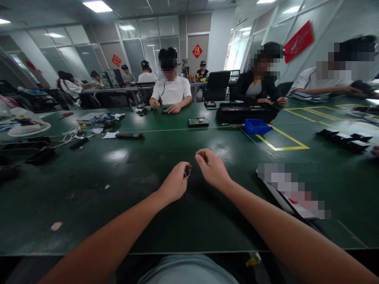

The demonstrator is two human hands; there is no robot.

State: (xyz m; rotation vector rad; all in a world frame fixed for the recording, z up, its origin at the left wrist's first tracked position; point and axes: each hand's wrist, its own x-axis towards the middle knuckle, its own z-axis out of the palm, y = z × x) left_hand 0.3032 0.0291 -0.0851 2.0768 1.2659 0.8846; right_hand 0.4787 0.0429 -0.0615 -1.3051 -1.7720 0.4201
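Above the near middle of the green table, my left hand (175,182) is closed around a small round dark piece (186,172) with a shiny rim. Most of that piece is hidden by my fingers. A thin dark strand (192,160), perhaps a wire, runs from there toward my right hand (213,167). The thumb and forefinger of my right hand are pinched together on the strand's other end. Whether the strand is fixed to the round piece cannot be made out.
Beyond my hands lie a circuit-board device (198,122), a blue bin (257,126), a long black tray (247,113) and a dark pen-like tool (129,135). A blurred flat item (284,189) rests right of my forearm. Across the table (97,221), a co-worker (171,88) handles a small device.
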